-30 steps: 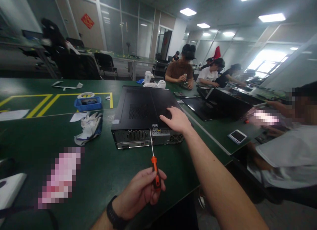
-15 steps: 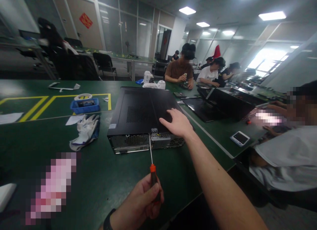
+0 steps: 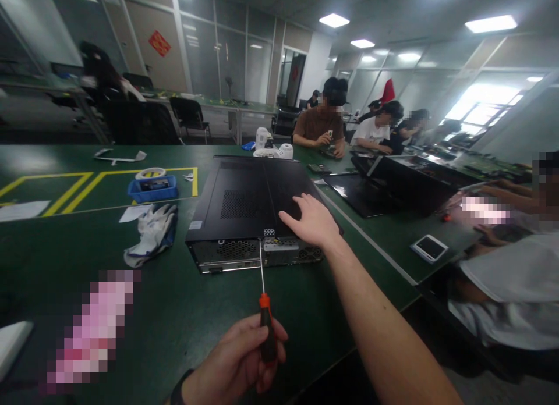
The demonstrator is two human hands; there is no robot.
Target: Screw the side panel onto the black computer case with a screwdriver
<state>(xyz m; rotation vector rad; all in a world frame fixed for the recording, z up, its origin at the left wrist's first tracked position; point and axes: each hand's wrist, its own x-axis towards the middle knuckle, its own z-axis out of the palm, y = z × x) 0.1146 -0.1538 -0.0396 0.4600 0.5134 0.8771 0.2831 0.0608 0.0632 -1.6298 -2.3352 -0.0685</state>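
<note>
Here is the black computer case (image 3: 244,189), lying flat on the green table (image 3: 196,312), its slotted metal end facing the wearer. The left hand (image 3: 242,355) is in front of that end, fingers clamped around the handle of a screwdriver (image 3: 265,326), orange at the collar and dark below. The thin shaft runs straight up to the top edge of the case's near end; whether the tip sits in a screw is too small to tell. A dark wristband (image 3: 180,387) shows behind that hand.

And the right hand (image 3: 312,219): palm down on the case's top cover, near its right front corner, thumb and fingers spread apart, gripping nothing.

Left of the case, a crumpled white-and-blue work glove (image 3: 152,233); beyond the glove but also left of the case, a blue tray (image 3: 152,194) with a tape roll (image 3: 138,175) at its far side. Behind the case, a person in a brown shirt (image 3: 317,125). Well to its right, a white handheld device (image 3: 430,249) lies near another person's pale sleeve (image 3: 519,283).
</note>
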